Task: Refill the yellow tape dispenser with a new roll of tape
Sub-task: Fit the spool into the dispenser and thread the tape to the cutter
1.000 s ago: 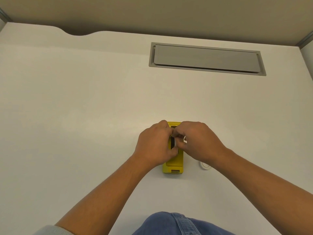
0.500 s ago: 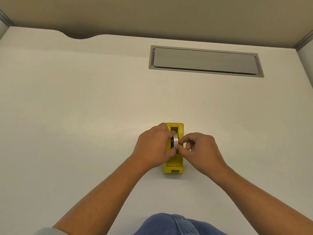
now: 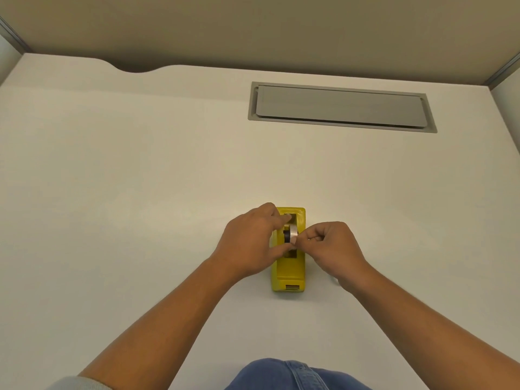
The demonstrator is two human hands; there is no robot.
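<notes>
The yellow tape dispenser stands on the white desk, its cutter end towards me. A roll of clear tape on a black hub sits upright in the dispenser's slot. My left hand grips the roll and the dispenser's left side, with a finger over the top of the slot. My right hand is pinched at the roll's right edge, fingers curled; what it pinches is too small to see clearly.
A grey cable hatch is set into the desk at the back right. A small white object peeks out under my right wrist. My jeans-clad knee shows at the bottom edge.
My right hand has drawn back to the right off the dispenser, uncovering the roll in the slot. The left hand stays on the roll. The camera tilted slightly.
</notes>
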